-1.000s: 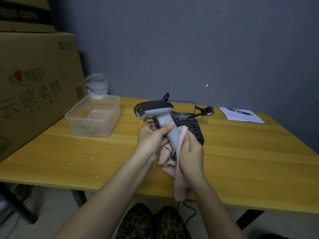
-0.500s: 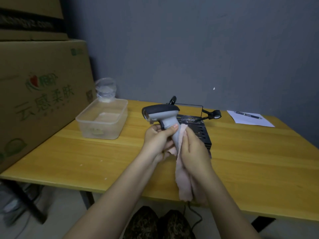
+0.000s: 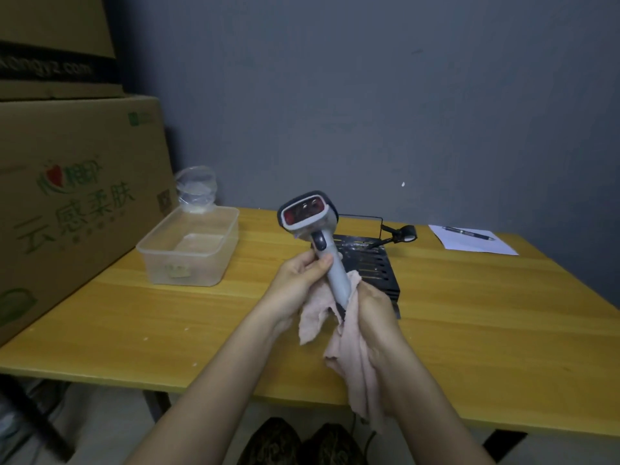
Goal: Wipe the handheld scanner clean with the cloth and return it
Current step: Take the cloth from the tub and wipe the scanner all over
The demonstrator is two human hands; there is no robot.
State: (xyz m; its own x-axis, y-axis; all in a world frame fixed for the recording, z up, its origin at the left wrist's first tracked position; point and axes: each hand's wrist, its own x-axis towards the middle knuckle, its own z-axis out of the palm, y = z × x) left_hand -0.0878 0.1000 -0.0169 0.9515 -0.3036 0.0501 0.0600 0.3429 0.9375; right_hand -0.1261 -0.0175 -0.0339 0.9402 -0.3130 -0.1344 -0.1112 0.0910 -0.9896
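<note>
A grey handheld scanner [image 3: 310, 218] is held upright above the yellow table [image 3: 486, 313], its red scan window turned toward me. My left hand [image 3: 298, 283] grips the upper part of its handle just below the trigger. My right hand [image 3: 374, 310] holds a pale pink cloth [image 3: 352, 350] wrapped around the lower handle; the cloth hangs down past the table's front edge. The handle's bottom end is hidden by the cloth and fingers. Behind the hands lies a black perforated stand base [image 3: 375, 263] with a black clip arm [image 3: 401, 234].
A clear plastic tub [image 3: 188, 253] stands at the left, a crumpled clear bag [image 3: 196, 189] behind it. Large cardboard boxes [image 3: 67, 209] line the left edge. A white sheet [image 3: 476, 246] with a pen [image 3: 468, 233] lies at the back right. A grey wall rises behind the table.
The scanner has been turned so its red window faces me instead of pointing left. My right hand with the cloth has slid down the handle.
</note>
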